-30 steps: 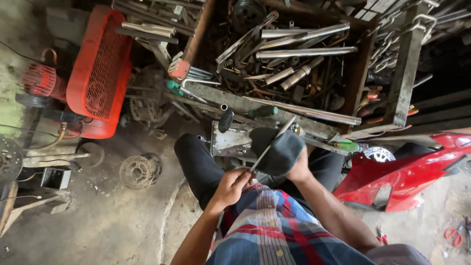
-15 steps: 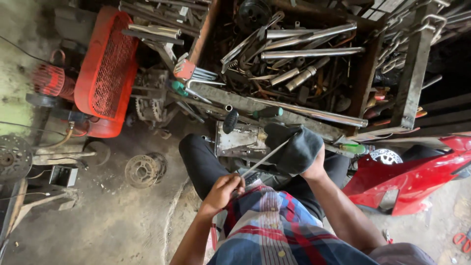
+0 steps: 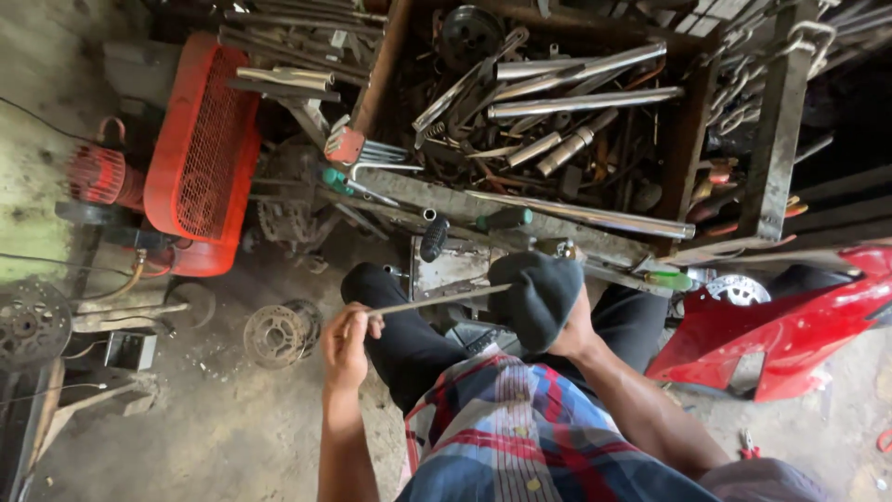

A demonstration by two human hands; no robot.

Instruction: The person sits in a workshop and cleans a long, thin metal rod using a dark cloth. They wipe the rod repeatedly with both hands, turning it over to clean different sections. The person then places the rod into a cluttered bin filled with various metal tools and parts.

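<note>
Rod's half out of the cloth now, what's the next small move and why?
Probably draw the thin metal rod on leftward through the dark cloth. The left hand pinches its outer end, while the right hand grips the cloth around the other end, so that part looks not yet wiped.

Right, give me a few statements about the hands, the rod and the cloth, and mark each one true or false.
1. The left hand grips one end of a thin metal rod. True.
2. The right hand is bare on the rod. False: it is wrapped in a dark cloth that covers the rod's other end.
3. The rod stands upright. False: it lies nearly level, rising slightly toward the cloth.
4. A red mesh guard sits at the upper left. True.
5. A red panel lies at the person's right. True.
</note>
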